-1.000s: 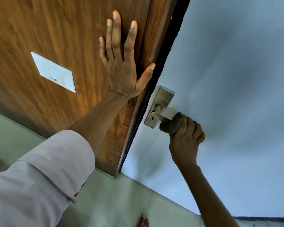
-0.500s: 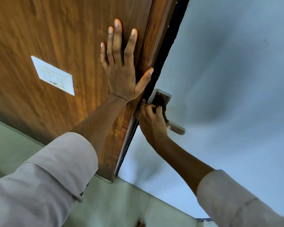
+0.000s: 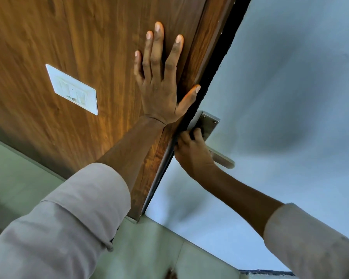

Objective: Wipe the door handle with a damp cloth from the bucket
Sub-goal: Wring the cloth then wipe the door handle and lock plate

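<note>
Left hand (image 3: 159, 91): pressing flat, fingers spread, on wood panel (image 3: 69, 37).
Right hand (image 3: 191, 152): covering handle plate (image 3: 208, 122); grip state unclear.

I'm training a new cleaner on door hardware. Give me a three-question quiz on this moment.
1. True or false: the left hand lies flat, fingers spread, on the wooden panel.
2. Where is the right hand?
A. on the free end of the lever
B. at the metal backplate, by the lever's base
C. on the white switch plate
3. Fill in: the free end of the lever is ____ (covered/uncovered).

Key
1. true
2. B
3. uncovered
</note>
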